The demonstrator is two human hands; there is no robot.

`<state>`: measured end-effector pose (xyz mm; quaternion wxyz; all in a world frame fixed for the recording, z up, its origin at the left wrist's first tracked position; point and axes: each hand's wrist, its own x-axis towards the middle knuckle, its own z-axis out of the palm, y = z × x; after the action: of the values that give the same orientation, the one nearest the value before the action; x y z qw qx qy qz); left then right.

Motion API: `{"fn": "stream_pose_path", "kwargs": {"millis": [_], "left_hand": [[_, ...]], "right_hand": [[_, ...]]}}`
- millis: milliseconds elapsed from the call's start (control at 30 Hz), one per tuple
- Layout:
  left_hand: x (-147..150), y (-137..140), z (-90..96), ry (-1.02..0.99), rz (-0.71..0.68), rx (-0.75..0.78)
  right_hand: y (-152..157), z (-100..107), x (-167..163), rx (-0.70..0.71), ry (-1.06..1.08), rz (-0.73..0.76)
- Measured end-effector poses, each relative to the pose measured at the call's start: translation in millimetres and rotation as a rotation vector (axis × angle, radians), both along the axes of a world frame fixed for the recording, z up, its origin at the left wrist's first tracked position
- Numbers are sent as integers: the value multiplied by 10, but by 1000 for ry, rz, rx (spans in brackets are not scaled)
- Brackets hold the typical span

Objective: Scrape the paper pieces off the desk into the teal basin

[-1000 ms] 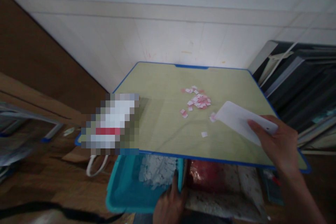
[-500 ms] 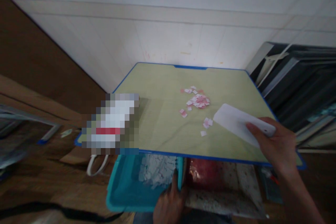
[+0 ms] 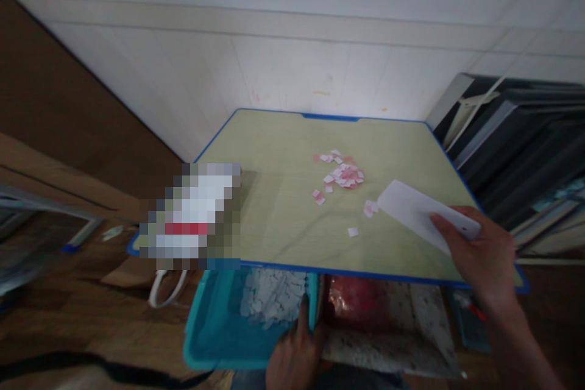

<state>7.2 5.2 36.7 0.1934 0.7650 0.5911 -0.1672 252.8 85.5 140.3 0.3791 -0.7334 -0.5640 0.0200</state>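
My right hand is closed around one end of a flat white scraper with a small hole, thumb on top. The scraper's far edge touches a little clump of white and pink paper-like squares. Further off lies a larger pile of such squares, and one lone square sits nearer me. Below the board, my left hand is at the right rim of a teal tray, its index finger stretched along the inner wall. Its other fingers look curled at the rim, partly hidden. White squares fill part of the tray.
The pale green board has a blue edge. A blurred-out white object stands on its left side. A red-and-white stained surface lies below the board. Dark flat panels lean at the right, and a wall rises behind.
The scraper has shifted slightly right, and the small clump at its edge has moved right with it. My left hand stays at the tray's rim.
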Motion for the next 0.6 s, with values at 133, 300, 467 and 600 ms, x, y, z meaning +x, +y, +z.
{"fn": "stream_pose_path", "kwargs": {"millis": [133, 300, 467, 600], "left_hand": [[-1, -3, 17, -16, -18, -2], [-3, -29, -70, -2, -4, 36], [-1, -35, -95, 10, -13, 38], [1, -36, -80, 17, -10, 40]], "right_hand": [[-50, 4, 46, 9, -29, -17], [-85, -3, 48, 10, -40, -37], [-88, -5, 36, 38, -31, -21], [-90, 0, 55, 35, -8, -11]]}}
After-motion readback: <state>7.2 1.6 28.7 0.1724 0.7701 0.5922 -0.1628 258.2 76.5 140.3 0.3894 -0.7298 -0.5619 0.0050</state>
